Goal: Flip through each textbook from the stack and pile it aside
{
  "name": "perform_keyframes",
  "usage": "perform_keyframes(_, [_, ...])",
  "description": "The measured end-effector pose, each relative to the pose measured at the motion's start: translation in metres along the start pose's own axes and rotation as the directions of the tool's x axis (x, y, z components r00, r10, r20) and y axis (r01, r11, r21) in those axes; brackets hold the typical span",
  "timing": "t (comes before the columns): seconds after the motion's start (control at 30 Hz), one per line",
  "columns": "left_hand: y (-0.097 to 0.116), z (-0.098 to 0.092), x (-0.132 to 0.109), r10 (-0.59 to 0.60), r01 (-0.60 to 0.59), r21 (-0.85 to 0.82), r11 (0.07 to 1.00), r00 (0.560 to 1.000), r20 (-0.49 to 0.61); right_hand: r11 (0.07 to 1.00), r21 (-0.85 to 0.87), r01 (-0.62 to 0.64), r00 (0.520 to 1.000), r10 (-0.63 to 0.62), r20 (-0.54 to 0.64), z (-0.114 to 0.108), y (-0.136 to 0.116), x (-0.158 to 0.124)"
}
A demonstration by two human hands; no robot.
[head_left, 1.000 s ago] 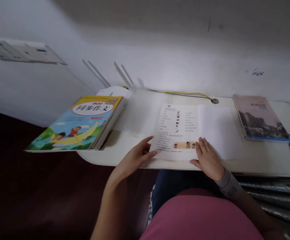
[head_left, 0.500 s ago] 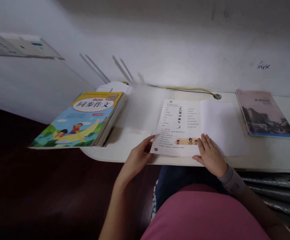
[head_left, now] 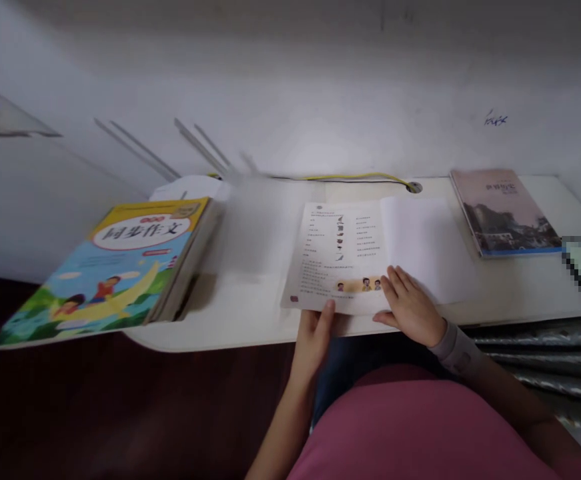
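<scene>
I see the open workbook (head_left: 330,260) at frame centre; left hand (head_left: 315,337) has shifted from its left edge to its bottom edge, thumb on top, fingers curled beneath, leaving that left side free, I judge. Right hand (head_left: 413,308) lies flat near the fold, gripping nothing. Pale wall (head_left: 290,100) up top, white desk (head_left: 250,313) mid-frame, composition book (head_left: 130,270) left, world history book (head_left: 505,213) right, yellow cable (head_left: 350,177) behind.

– Open book (head_left: 365,253)?
– White pages: black print and orange picture strip at left, plain at right.
– Cartoon-covered book (head_left: 105,267)?
– Yellow top, blue middle, green foot; white title oval.
– Landscape-covered book (head_left: 505,213)?
– Dusty pink over dark grey, blue lower band.
– Surface (head_left: 245,317) and shirt (head_left: 420,433)?
– Plain white; plain deep pink.
– Wristband (head_left: 455,348)?
– Grey.
</scene>
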State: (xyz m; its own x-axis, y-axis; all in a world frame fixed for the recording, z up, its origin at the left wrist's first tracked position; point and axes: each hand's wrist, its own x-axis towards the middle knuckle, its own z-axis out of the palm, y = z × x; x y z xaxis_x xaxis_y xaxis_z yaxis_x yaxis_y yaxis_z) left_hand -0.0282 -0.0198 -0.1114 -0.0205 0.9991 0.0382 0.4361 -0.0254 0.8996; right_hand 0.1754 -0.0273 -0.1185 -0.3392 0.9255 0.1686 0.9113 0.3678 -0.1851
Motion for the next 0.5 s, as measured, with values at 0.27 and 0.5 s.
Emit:
perform_keyframes(0.27, [0.050,0.023,0.020,0.230,-0.228,0.207,0.952,0.973,0.015,0.762,0.647,-0.029,0.994,-0.047,0.099,-0.031,0.048,0.005])
perform_keyframes(0.5, [0.104,0.063,0.023,0.562,-0.636,0.393,0.664,0.772,0.299,-0.079,0.973,-0.216,0.950,0.214,0.228,-0.082,0.092,0.008])
